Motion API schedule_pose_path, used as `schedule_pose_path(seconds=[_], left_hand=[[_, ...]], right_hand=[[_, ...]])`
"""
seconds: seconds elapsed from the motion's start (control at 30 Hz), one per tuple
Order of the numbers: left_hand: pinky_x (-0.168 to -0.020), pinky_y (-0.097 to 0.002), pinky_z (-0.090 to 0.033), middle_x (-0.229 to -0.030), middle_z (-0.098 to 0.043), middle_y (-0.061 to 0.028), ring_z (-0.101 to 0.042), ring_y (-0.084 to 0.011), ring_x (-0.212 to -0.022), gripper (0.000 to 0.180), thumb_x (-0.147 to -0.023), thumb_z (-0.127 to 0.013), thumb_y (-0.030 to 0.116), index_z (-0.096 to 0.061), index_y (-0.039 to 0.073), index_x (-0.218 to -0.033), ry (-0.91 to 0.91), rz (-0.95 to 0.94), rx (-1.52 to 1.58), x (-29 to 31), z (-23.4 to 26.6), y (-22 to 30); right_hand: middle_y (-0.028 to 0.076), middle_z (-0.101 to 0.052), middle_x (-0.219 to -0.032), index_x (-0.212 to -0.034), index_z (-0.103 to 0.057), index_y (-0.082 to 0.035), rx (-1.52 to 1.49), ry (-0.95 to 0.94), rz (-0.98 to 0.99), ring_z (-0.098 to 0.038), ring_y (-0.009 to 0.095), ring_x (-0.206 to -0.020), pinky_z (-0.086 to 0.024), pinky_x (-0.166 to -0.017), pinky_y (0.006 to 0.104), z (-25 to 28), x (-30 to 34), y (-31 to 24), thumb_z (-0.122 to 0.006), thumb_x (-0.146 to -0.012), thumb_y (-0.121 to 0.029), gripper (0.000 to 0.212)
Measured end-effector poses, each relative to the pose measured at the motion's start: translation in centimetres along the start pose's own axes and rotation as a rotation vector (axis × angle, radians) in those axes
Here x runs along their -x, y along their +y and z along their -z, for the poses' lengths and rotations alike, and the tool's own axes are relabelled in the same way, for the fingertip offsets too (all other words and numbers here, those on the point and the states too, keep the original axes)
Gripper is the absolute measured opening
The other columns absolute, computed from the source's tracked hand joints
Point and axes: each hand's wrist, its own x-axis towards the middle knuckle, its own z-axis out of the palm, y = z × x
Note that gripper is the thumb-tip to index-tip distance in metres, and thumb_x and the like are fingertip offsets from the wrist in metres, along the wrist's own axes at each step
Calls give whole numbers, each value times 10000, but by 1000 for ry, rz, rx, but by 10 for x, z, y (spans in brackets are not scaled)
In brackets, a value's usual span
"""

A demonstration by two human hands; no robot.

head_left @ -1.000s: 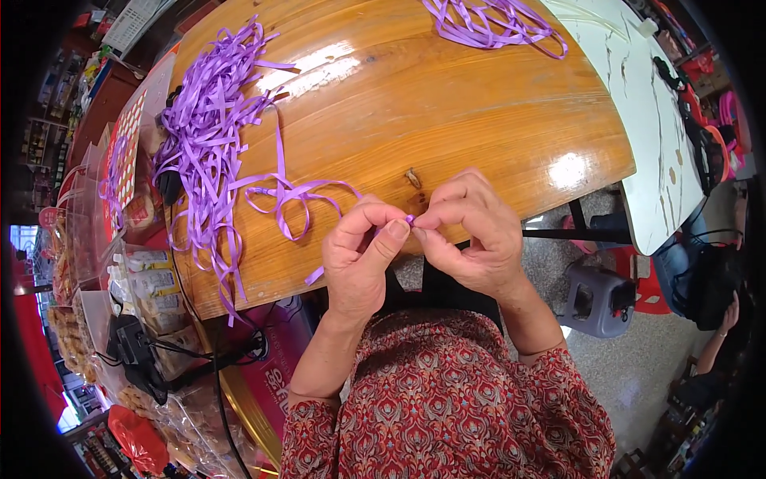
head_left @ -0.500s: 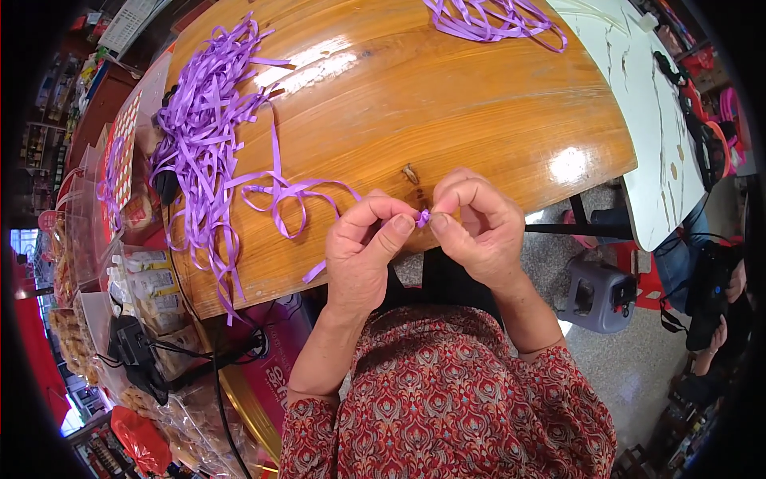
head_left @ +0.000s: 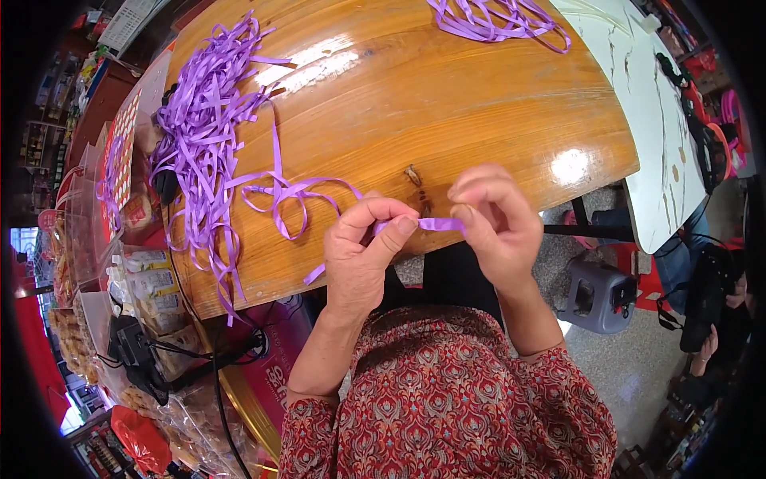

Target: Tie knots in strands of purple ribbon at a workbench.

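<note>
A short stretch of purple ribbon [head_left: 439,224] spans the gap between my hands, above the near edge of the wooden table [head_left: 383,104]. My left hand [head_left: 363,251] pinches it between thumb and forefinger. At the ribbon's other end is my right hand [head_left: 503,227], its thumb at the strip and its fingers curled with the forefinger raised off the thumb. Whether the right fingers still grip the ribbon is hard to make out. A loose looping ribbon [head_left: 275,191] runs over the tabletop towards my left hand from a big tangled heap of purple ribbons [head_left: 211,104].
A second bunch of purple ribbons [head_left: 503,20] lies at the far edge. A white marbled table [head_left: 654,144] adjoins on the right, with a grey plastic container [head_left: 598,295] on the floor below. Packaged goods [head_left: 148,279] and black cables [head_left: 215,351] crowd the left. Another person's hand [head_left: 706,347] shows far right.
My right hand has moved right and opened its pinch somewhat. The small purple bunched knot between my fingertips now shows as a straight, stretched length of ribbon. My left hand stays nearly in place.
</note>
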Motion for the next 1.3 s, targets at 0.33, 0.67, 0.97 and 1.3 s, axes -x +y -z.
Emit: schedule_pose_path(seconds=[0.33,0.67,0.97,1.3], left_hand=[[-544,-169,-323,-755,-523,54,-428,-16,-637,54,-868,-665,52,-646,5,-886,165,-336,-228,-28,19,29],[-544,-173,-346,-758,-528,33,-450,-28,-628,69,-880,-652,54,-631,-11,-872,276,-215,-74,-49,35,48],[-601,-209,-367,-757,-549,-9,-478,-77,-668,62,-824,-694,22,-651,-9,-856,289,-273,-114,-51,68,53],[-630,-213,-377,-765,-559,-1,-487,-71,-703,51,-836,-680,28,-653,-9,-858,304,-243,-71,-53,73,54]], right_hand=[[109,-635,-988,-998,-672,8,860,-5,495,-594,217,-953,-467,-803,278,12,-110,-9,-662,-816,2,182],[99,-610,-1100,-870,-716,-83,1260,-37,697,-556,281,-1055,-438,-890,413,-10,-333,63,-724,-777,-176,131],[98,-665,-929,-806,-727,-114,1712,-145,173,-614,300,-892,-466,-745,466,-32,-424,132,-590,-835,-474,387],[49,-580,-561,-726,-694,-14,1526,-642,-34,-540,120,-559,-409,-526,318,-13,-468,140,-705,-781,-386,376]])
